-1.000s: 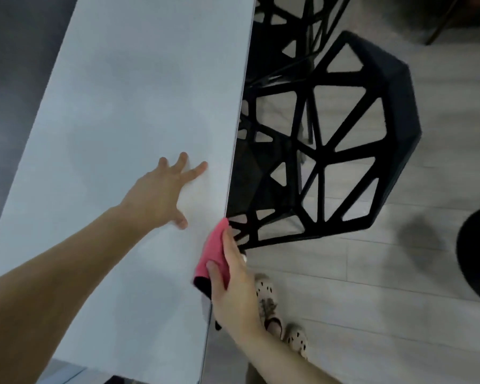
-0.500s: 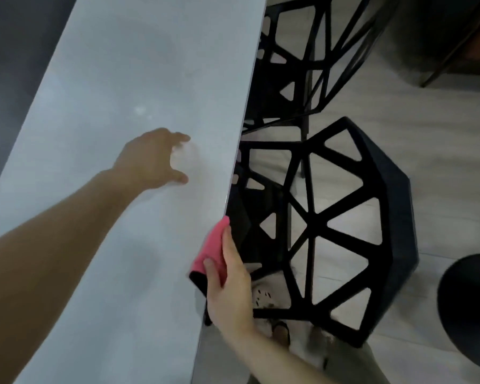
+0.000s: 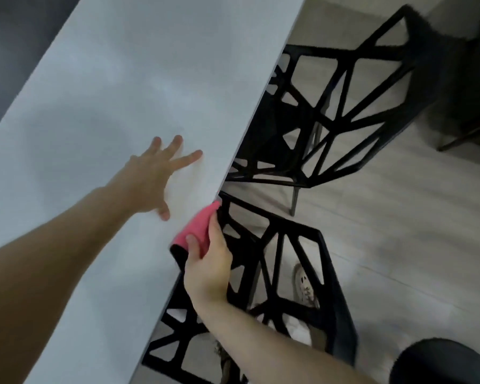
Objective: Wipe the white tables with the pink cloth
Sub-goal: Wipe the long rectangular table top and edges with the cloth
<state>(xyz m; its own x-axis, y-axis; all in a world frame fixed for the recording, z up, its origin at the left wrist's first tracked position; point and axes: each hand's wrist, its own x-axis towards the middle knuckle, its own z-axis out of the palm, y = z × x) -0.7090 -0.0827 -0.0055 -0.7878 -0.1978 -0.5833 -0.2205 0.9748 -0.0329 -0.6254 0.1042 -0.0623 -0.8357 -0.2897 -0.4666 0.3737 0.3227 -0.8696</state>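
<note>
White table [image 3: 150,65]: left hand [image 3: 153,176] flat on its top, fingers spread, near the right edge. Right hand [image 3: 208,270] pinches pink cloth [image 3: 196,231] against that edge. Two black lattice chairs [image 3: 288,273] beside the table, on grey floor [image 3: 399,245].

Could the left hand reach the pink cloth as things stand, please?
Probably yes: the left hand rests open on the white table, near the pink cloth the right hand grips at its edge, bare tabletop between.

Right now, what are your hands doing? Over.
Left hand spread on white table. Right hand holds pink cloth at table edge. Black chairs close beside.
</note>
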